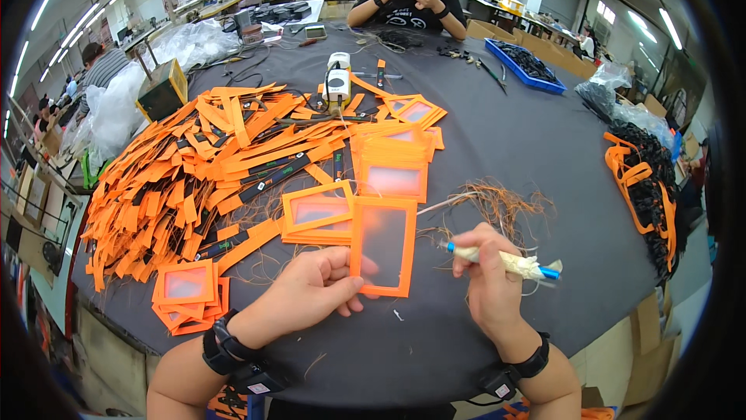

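Note:
My left hand is closed on the lower left edge of an orange-framed clear pouch, held upright above the dark tabletop. My right hand grips a pen-like tool wrapped in pale material, blue at both ends. Its tip points left toward the pouch, apart from it. Beyond the held pouch are more orange-framed pouches, with another stack to their left and a small pile of pouches near my left forearm. Loose orange and dark threads lie beyond my right hand.
A big heap of orange straps with black sections covers the table's left side. A white power strip stands behind it, near a metal box. Across sits a co-worker; a blue tray and black-orange straps lie right.

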Demonstrator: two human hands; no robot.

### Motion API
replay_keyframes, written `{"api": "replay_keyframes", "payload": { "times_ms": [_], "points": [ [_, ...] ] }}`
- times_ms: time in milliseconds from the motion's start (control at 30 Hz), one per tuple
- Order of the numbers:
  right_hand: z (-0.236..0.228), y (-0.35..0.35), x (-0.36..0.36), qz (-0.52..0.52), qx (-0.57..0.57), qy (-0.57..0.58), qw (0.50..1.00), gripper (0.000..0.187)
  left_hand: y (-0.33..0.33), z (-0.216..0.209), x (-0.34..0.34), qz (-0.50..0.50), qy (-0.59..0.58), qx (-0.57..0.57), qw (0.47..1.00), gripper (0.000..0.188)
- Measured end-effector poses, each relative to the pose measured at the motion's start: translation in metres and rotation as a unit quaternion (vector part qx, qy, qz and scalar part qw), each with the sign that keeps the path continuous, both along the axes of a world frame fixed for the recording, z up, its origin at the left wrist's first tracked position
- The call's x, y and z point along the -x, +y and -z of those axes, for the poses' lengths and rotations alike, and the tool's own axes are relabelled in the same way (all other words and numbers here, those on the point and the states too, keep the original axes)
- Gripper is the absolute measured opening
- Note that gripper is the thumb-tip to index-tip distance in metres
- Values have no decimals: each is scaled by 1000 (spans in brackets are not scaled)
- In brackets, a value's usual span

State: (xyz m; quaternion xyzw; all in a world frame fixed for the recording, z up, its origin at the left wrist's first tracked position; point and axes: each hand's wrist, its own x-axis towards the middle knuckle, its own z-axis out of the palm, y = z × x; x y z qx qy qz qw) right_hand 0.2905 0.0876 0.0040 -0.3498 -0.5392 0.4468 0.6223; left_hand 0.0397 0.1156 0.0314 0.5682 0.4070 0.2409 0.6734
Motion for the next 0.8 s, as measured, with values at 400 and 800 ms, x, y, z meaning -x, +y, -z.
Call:
{"api": "replay_keyframes", "payload": {
  "times_ms": [400,800],
  "points": [
    [11,-4,22,-122,166,102,973,15,-15,30,0,-59,-86,103,989,13],
    [17,-6,23,-117,189,-7,975,13,-15,34,-1,-44,-68,81,993,15]
  ]
}}
